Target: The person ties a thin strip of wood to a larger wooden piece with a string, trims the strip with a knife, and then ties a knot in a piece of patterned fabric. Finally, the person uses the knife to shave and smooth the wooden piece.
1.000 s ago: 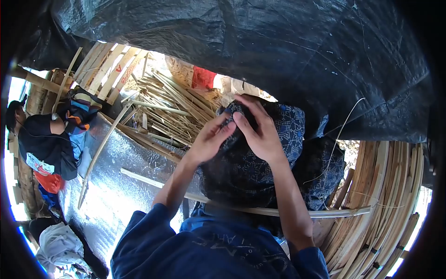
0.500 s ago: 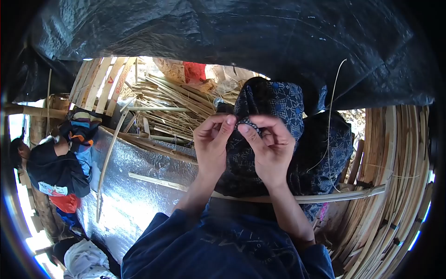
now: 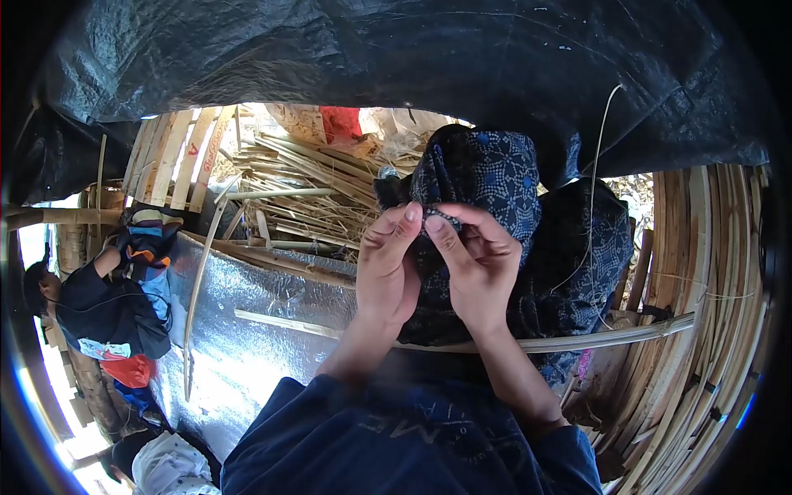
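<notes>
Dark blue patterned cloth covers the wearer's raised knee in the middle of the view. My left hand pinches a fold of this cloth between thumb and bent fingers. Close beside it on the right, my right hand pinches the same fold, thumb tip near the other thumb. Anything small between the fingertips is too tiny to make out. A long pale bamboo strip passes across the lap, behind the forearms.
Silver foil sheeting lies at the left, with a thin curved stick on it. Split bamboo is heaped beyond. Upright strips stand at the right. Two people sit at the left. A black tarp hangs above.
Both hands stay at the cloth, their thumbs now slightly nearer each other. The fold they hold sits lower between the fingertips. The seated person at the left has an arm raised more.
</notes>
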`<state>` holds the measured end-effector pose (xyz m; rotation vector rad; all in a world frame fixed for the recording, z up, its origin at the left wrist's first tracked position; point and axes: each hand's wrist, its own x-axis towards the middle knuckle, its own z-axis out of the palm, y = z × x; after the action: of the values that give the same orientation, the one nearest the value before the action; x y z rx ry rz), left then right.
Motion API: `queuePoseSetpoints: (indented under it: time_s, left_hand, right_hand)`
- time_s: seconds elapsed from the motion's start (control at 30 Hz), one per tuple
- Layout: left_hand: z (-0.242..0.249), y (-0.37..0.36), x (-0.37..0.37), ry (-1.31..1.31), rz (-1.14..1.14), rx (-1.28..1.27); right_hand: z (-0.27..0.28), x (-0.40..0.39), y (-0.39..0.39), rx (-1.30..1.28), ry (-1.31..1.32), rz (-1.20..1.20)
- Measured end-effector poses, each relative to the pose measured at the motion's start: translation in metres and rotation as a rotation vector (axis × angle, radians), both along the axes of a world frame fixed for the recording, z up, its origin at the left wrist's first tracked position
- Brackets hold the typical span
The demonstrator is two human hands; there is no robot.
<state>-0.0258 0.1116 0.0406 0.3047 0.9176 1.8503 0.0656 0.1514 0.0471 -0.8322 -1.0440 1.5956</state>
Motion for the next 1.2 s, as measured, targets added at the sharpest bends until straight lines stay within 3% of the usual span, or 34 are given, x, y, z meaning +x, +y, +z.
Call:
queuePoseSetpoints:
  time_s: [0.07,0.17,0.2,0.27,0.4,0.63,0.8,1.07,1.17,1.2]
  left_hand:
    - [0.001,0.0,0.001,0.066,-0.009,0.024]
    - [0.001,-0.001,0.003,0.013,-0.003,0.072]
    - [0.002,-0.001,0.004,0.013,-0.004,0.071]
    - [0.005,0.0,0.006,-0.02,0.022,0.062]
    - [0.007,-0.001,0.009,-0.021,0.023,0.067]
    - [0.016,-0.003,0.011,-0.122,0.046,-0.037]
    - [0.013,-0.008,0.006,-0.135,-0.06,-0.025]
    - [0.024,-0.005,0.008,-0.051,0.014,-0.026]
    - [0.024,-0.004,0.008,-0.04,0.043,-0.085]
    - [0.023,-0.003,0.008,-0.04,0.043,-0.084]
  right_hand:
    - [0.003,-0.001,0.001,-0.01,0.092,-0.026]
    - [0.009,0.004,0.004,0.39,-0.292,-0.07]
    - [0.008,0.003,0.006,0.389,-0.292,-0.071]
    - [0.005,0.0,0.008,0.697,-0.407,-0.201]
    - [0.002,-0.001,0.007,0.82,-0.446,-0.279]
    - [0.0,0.003,0.0,0.805,-0.439,-0.238]
    - [0.003,0.008,-0.001,0.502,-0.276,-0.143]
    - [0.007,0.01,0.002,0.841,-0.446,-0.215]
    - [0.009,0.016,0.003,0.746,-0.398,-0.108]
    - [0.01,0.018,0.002,0.496,-0.26,-0.034]
